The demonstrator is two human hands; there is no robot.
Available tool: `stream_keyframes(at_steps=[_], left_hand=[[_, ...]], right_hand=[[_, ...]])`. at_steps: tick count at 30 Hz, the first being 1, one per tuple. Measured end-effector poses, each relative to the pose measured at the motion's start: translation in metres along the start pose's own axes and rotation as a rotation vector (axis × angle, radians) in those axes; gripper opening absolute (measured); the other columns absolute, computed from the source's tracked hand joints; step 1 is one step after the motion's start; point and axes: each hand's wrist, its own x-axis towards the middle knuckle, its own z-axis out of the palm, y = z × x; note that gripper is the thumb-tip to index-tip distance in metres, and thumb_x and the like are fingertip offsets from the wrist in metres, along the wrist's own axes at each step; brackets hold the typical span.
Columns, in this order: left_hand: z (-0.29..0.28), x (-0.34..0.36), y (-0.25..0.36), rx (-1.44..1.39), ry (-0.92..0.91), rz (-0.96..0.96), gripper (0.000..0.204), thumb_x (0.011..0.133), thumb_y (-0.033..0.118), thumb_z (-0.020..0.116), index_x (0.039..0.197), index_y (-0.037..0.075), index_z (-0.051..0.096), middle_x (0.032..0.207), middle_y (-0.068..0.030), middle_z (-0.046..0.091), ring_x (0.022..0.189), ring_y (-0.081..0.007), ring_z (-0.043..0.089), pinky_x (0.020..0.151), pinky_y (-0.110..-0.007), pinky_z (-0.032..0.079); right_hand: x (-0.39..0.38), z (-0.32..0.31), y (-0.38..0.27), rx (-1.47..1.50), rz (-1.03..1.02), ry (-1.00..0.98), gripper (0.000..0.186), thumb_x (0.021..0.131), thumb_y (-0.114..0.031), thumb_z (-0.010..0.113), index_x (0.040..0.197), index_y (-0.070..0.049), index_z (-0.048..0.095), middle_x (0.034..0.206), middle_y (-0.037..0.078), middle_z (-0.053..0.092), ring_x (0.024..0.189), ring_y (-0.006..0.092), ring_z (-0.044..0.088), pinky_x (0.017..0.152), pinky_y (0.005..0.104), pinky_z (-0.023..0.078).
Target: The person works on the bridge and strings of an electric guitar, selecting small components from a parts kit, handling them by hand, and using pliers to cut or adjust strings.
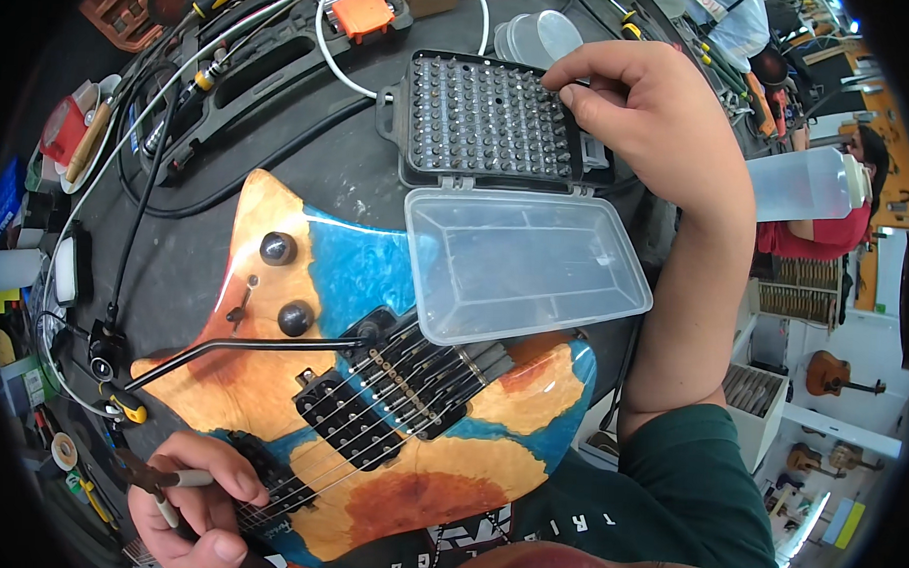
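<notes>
An electric guitar (417, 488) with a glossy wood and blue resin top lies in front of me. Its black tremolo arm (242, 345) reaches out to the left from the bridge (406, 372). My left hand (201, 516) is at the strings by the neck end, closed on pliers (167, 479) with grey handles. Beyond the guitar a black bit case (403, 142) stands open, filled with rows of screwdriver bits (490, 115). Its clear lid (530, 267) rests over the guitar's edge. My right hand (656, 116) pinches at the case's far right corner; its fingertips hide whatever is between them.
Round clear plastic containers (543, 39) sit behind the case. A black cable (247, 202) and a white cable (332, 59) cross the dark bench. A tool case (251, 87) lies at the far left. A spray bottle (803, 186) and a person in red (817, 237) are at right.
</notes>
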Motion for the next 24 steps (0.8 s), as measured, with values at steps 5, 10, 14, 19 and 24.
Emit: stream_keyframes(at_steps=[5,10,14,19,24], left_hand=[[-0.001,0.000,-0.002,-0.006,-0.004,0.016,0.050,0.091,0.030,0.090,0.087,0.011,0.044,0.102,-0.0180,0.060,0.085,-0.0243,0.063,0.074,-0.033,0.055],[-0.002,0.000,-0.003,-0.006,-0.012,0.024,0.049,0.091,0.029,0.090,0.088,0.011,0.044,0.102,-0.0183,0.060,0.086,-0.0245,0.062,0.075,-0.033,0.054],[-0.004,0.000,-0.005,-0.016,-0.019,0.032,0.049,0.091,0.029,0.090,0.089,0.011,0.045,0.103,-0.0186,0.061,0.087,-0.0248,0.062,0.075,-0.033,0.054],[-0.004,0.000,-0.007,-0.020,-0.017,0.048,0.048,0.091,0.028,0.091,0.089,0.011,0.045,0.103,-0.0185,0.061,0.087,-0.0251,0.062,0.075,-0.033,0.054],[-0.005,-0.001,-0.007,-0.011,-0.019,0.050,0.049,0.090,0.028,0.091,0.090,0.011,0.046,0.103,-0.0182,0.060,0.088,-0.0253,0.061,0.077,-0.034,0.054]], right_hand=[[-0.001,0.000,-0.001,-0.044,-0.014,0.017,0.021,0.096,-0.010,0.072,0.112,0.002,0.080,0.079,0.005,0.069,0.073,0.0093,0.059,0.068,0.0299,0.050],[-0.001,-0.002,-0.005,-0.069,0.018,0.001,0.022,0.096,-0.009,0.072,0.112,0.002,0.080,0.079,0.005,0.069,0.073,0.0100,0.060,0.069,0.0305,0.051],[-0.003,0.000,0.000,-0.021,-0.024,0.026,0.022,0.095,-0.009,0.072,0.112,0.003,0.080,0.081,0.006,0.071,0.074,0.0106,0.062,0.069,0.0306,0.052],[-0.002,0.001,0.000,0.008,-0.024,0.026,0.023,0.094,-0.007,0.072,0.113,0.004,0.080,0.083,0.007,0.072,0.075,0.0114,0.063,0.070,0.0311,0.053],[-0.003,0.002,0.006,0.056,-0.046,0.033,0.023,0.094,-0.006,0.072,0.113,0.004,0.080,0.082,0.009,0.074,0.074,0.0123,0.064,0.070,0.0319,0.054]])
